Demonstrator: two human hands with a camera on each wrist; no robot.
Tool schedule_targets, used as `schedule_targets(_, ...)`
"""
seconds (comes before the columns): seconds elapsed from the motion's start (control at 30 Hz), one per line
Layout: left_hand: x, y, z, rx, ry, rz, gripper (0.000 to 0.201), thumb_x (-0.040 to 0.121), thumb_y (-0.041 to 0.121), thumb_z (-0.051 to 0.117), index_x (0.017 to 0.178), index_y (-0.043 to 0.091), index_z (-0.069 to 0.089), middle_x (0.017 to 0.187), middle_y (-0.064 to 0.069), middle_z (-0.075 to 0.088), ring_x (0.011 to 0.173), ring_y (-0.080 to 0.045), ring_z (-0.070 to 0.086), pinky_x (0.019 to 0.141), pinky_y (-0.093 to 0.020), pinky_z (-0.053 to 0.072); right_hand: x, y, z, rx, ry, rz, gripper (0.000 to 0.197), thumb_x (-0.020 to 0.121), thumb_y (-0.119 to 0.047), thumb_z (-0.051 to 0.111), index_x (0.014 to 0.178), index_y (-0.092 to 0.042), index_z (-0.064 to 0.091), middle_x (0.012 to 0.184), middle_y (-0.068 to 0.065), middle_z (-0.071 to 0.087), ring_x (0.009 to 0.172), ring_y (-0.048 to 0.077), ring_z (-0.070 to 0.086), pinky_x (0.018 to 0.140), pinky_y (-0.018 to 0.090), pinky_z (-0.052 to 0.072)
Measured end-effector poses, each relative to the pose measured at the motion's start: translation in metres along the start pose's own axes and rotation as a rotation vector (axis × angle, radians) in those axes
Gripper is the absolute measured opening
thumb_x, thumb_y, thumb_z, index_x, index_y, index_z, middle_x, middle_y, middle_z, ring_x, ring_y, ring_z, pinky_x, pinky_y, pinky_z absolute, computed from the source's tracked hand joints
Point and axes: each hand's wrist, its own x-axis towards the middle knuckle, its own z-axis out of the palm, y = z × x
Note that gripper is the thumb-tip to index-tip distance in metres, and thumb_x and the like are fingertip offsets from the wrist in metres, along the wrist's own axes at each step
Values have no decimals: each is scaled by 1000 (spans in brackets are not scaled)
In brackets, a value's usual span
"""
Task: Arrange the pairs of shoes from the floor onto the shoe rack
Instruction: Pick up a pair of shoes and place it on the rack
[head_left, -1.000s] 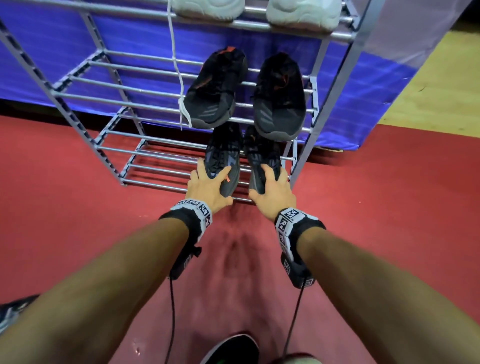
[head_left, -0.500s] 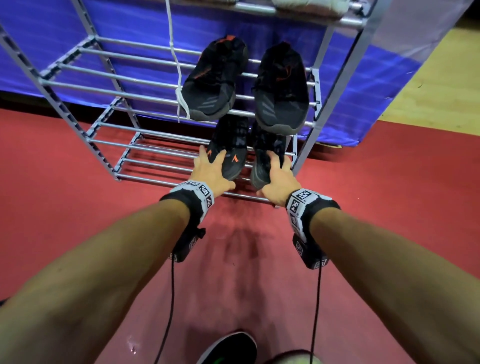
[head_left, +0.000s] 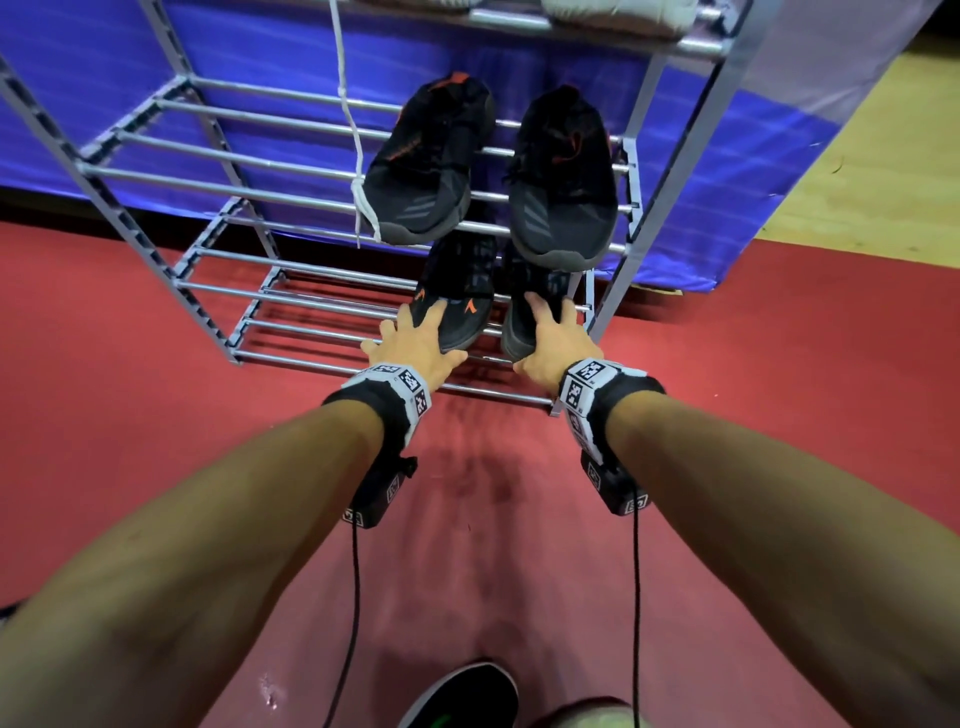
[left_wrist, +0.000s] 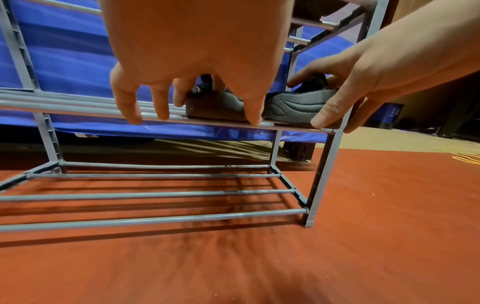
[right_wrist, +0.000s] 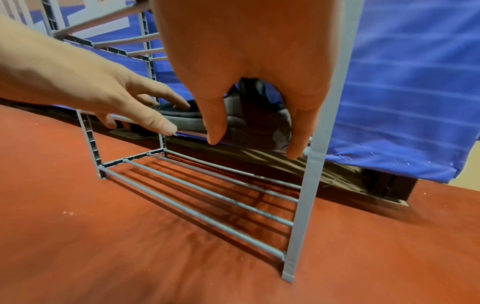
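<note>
A pair of dark shoes with orange marks lies on a low shelf of the grey metal rack (head_left: 322, 291), at its right end. My left hand (head_left: 415, 338) rests on the near end of the left shoe (head_left: 457, 291), fingers spread and straight, some touching the front rail. In the left wrist view that shoe (left_wrist: 215, 105) shows between the thumb and fingers. My right hand (head_left: 550, 338) lies over the near end of the right shoe (head_left: 540, 283), fingers on top and thumb at its front. The right wrist view shows this shoe (right_wrist: 259, 121) straddled by thumb and finger.
A black pair with orange trim (head_left: 426, 166) sits on the shelf above, and pale shoes (head_left: 623, 15) on the top shelf. A white cord (head_left: 348, 104) hangs down. The bottom shelf (left_wrist: 155, 193) holds nothing. Blue cloth (head_left: 727, 182) hangs behind; my own shoe (head_left: 462, 696) stands on the red floor.
Both hands have pushed the dark pair further back on the low shelf. The fingers have spread and straightened over the shoes' near ends.
</note>
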Motion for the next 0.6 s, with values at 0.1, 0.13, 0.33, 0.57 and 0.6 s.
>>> schedule_targets(0.1, -7, -7, -8, -23, 13, -12, 77, 88, 60, 55, 151, 43, 16, 158, -10, 19, 140, -35, 23, 106, -59, 27, -3, -7, -5, -59, 21, 10, 85, 85, -32, 69, 152, -37, 17, 156, 12, 13, 138, 36, 31, 101, 46, 42)
schedule_targets(0.13, -11, -10, -10, -30, 18, -17, 77, 87, 61, 56, 151, 43, 16, 158, -11, 19, 140, -35, 23, 106, -59, 27, -5, -9, -6, -70, 30, 8, 84, 85, -33, 69, 152, -37, 18, 156, 12, 13, 139, 37, 26, 102, 47, 41)
schedule_targets(0.33, -44, -37, -21, -79, 52, -19, 69, 88, 58, 52, 149, 39, 25, 157, -10, 21, 141, -34, 20, 107, -60, 25, -36, -33, -2, -144, 74, -2, 85, 82, -34, 69, 151, -39, 19, 159, 19, 3, 144, 40, 9, 108, 54, 33)
schedule_targets(0.57, -110, -86, -40, -101, 27, -17, 64, 90, 49, 50, 148, 36, 28, 158, -12, 18, 144, -31, 14, 109, -62, 21, -107, -66, 10, -134, 5, 43, 83, 82, -36, 70, 149, -40, 22, 159, 14, 2, 144, 37, 11, 106, 55, 34)
schedule_targets(0.6, -120, -94, -44, -101, 28, -18, 63, 91, 48, 49, 148, 36, 28, 158, -12, 18, 144, -31, 14, 109, -61, 21, -119, -72, 12, -130, 4, 46, 82, 82, -38, 70, 149, -40, 22, 159, 14, 4, 143, 37, 13, 106, 55, 34)
